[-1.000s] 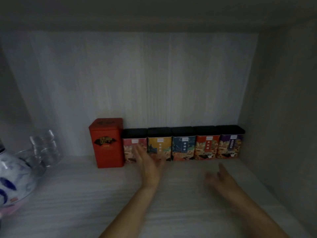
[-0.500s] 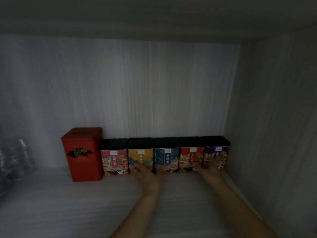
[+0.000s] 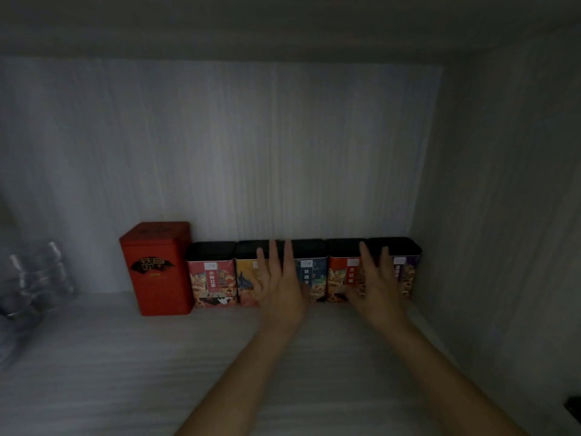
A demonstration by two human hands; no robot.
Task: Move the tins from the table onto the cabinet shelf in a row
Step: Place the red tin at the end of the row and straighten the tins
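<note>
Below the fingers, pale cabinet shelf [image 3: 125,372]. Well left of them, tall red tin [image 3: 157,269], upright by the back wall [image 3: 251,146]. Just beyond the fingertips, row of five small tins [image 3: 311,265], side by side along that wall. On left hand [image 3: 279,291] and right hand [image 3: 377,287], fingers straight, spread, grasping nothing, raised before the tin fronts; contact unclear.

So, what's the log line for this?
left hand: open, at yellow tin | right hand: open, at orange tin | tins: rowed on shelf

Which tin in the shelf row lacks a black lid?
The plain red tin at the row's left end; it is taller and red-topped, while the five small picture tins beside it all have black lids.
</note>
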